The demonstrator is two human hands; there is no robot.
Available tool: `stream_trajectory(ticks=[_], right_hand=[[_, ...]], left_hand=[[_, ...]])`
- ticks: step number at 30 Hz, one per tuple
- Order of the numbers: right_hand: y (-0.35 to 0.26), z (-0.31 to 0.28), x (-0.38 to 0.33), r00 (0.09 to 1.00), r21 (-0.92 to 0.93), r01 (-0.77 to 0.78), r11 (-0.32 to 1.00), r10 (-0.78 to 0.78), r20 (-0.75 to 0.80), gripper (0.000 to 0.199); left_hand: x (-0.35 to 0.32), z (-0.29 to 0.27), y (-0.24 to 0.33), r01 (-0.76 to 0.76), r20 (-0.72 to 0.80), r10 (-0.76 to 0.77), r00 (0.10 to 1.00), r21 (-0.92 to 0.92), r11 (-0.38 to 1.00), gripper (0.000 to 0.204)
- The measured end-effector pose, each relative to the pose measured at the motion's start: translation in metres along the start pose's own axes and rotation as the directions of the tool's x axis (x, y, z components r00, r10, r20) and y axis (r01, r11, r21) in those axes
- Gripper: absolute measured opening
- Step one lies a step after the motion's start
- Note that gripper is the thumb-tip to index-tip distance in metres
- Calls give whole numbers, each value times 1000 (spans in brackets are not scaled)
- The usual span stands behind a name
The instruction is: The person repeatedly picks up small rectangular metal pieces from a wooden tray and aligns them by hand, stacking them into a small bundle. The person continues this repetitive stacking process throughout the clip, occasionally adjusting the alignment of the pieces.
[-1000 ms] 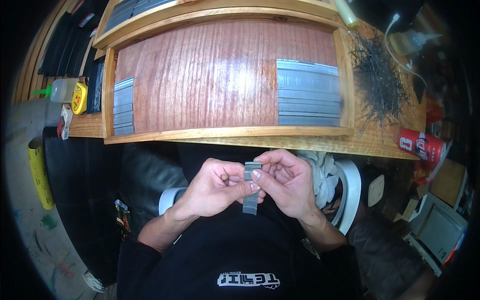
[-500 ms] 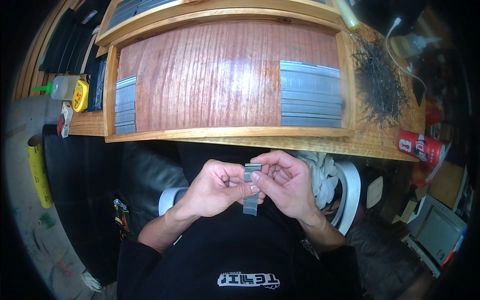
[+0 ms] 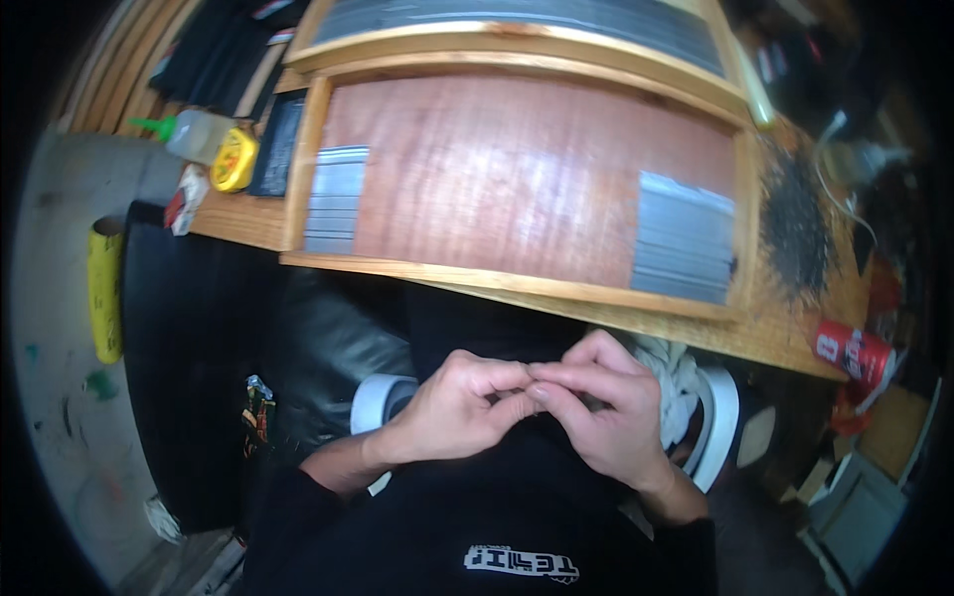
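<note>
My left hand (image 3: 469, 405) and my right hand (image 3: 606, 405) meet in front of my torso, below the table edge. Thumb and fingers of each are pinched, and the fingertips touch. Whatever lies between them is hidden or too thin to make out. Beyond them a shallow wooden tray (image 3: 477, 276) rests on the table with a reddish-brown wood bottom. Inside, a narrow block of flat grey strips (image 3: 336, 204) lies at the left end. A wider block of grey strips (image 3: 682, 238) lies at the right end.
Behind stands another wooden tray (image 3: 517, 38) with grey pieces. A dark heap of thin wires (image 3: 795, 228) and a red can (image 3: 853, 353) are at right. At left are a green-tipped bottle (image 3: 199, 136), a yellow container (image 3: 235, 159) and a yellow roll (image 3: 104, 288). White chair arms (image 3: 717, 422) flank me.
The view has swung, so the tray sits further right and tilted. My fingertips have come together, and the grey banded strip seen between my hands earlier no longer shows.
</note>
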State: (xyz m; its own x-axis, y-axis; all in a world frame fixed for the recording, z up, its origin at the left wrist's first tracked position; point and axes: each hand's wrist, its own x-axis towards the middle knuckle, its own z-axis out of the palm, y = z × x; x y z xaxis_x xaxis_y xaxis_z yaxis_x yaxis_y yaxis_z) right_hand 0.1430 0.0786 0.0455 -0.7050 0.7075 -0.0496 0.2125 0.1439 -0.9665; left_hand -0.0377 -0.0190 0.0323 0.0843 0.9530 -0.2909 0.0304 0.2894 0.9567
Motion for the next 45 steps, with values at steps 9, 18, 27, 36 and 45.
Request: stream_trajectory(ticks=[9, 18, 27, 36, 45], right_hand=[[-74, 32, 90, 891, -25, 438, 899, -430, 147, 20], [-59, 71, 215, 971, 32, -110, 993, 101, 218, 17], [-33, 88, 224, 987, -197, 45, 979, -12, 163, 28], [-40, 71, 204, 948, -359, 26, 933, 91, 305, 18], [-68, 77, 236, 726, -435, -145, 889, 394, 564, 30]], left_hand=[[-38, -46, 31, -257, -509, 319, 799, 189, 948, 94], [-31, -128, -19, -112, -368, 784, 500, 870, 480, 70], [-18, -133, -22, -198, -201, 783, 589, 903, 381, 61], [-18, -139, -19, -126, -230, 788, 571, 924, 361, 50], [-18, -136, -24, -81, -232, 762, 604, 934, 349, 53]])
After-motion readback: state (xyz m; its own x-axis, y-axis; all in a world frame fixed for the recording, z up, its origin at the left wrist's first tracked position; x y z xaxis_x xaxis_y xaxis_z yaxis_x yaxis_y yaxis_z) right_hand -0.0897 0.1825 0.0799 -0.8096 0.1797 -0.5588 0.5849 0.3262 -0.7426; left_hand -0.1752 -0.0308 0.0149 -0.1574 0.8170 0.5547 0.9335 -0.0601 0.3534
